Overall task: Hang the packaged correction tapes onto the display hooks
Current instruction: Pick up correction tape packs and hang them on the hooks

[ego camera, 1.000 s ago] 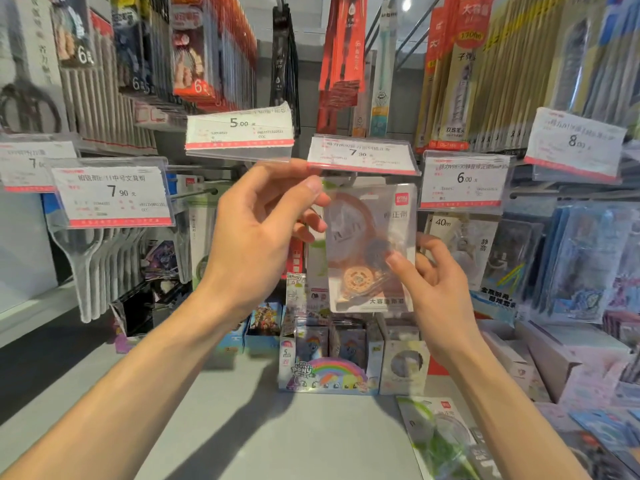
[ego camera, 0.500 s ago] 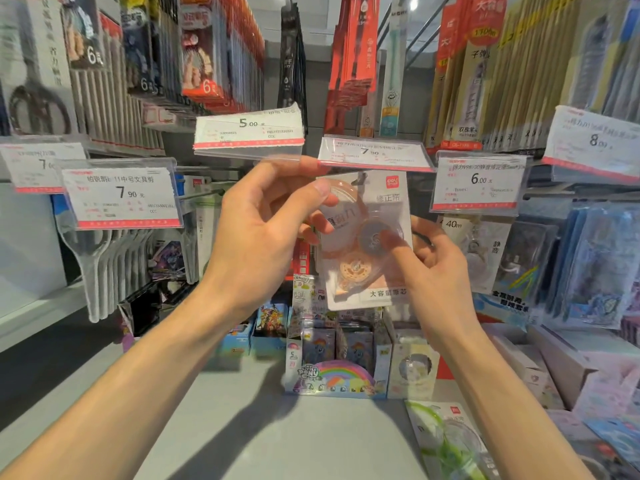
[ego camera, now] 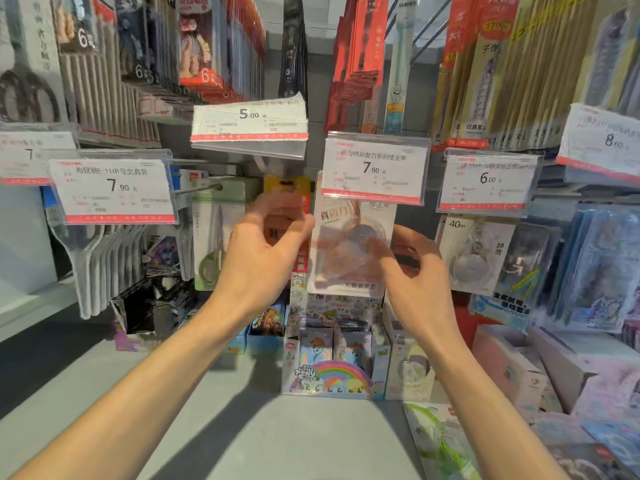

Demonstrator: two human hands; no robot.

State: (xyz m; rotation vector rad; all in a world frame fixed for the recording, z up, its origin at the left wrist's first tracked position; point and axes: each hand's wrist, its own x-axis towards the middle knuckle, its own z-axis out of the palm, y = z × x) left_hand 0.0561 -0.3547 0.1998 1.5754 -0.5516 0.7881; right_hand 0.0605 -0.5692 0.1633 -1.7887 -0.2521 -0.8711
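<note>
A clear packaged correction tape (ego camera: 346,237) with a white backing card hangs straight down beneath the 7.90 price tag (ego camera: 375,168). The tag hides the card's top and the hook. My right hand (ego camera: 415,282) grips the pack's lower right side, its fingers curled onto the front. Just left of the pack is my left hand (ego camera: 256,258), blurred, its curved fingers apart and the thumb tip at the pack's left edge. Another green-printed pack (ego camera: 436,441) lies flat on the shelf at the lower right.
More correction tapes (ego camera: 474,254) hang under the 6.00 tag on the right. To the left are a green scissors pack (ego camera: 214,237) and a bare hook (ego camera: 201,189). A rainbow display box (ego camera: 332,372) and other cartons stand on the grey shelf (ego camera: 242,427) below.
The pack has gone up and back until its top sits behind the 7.90 tag. My left hand has slid off its upper left part to beside it. The view has moved closer.
</note>
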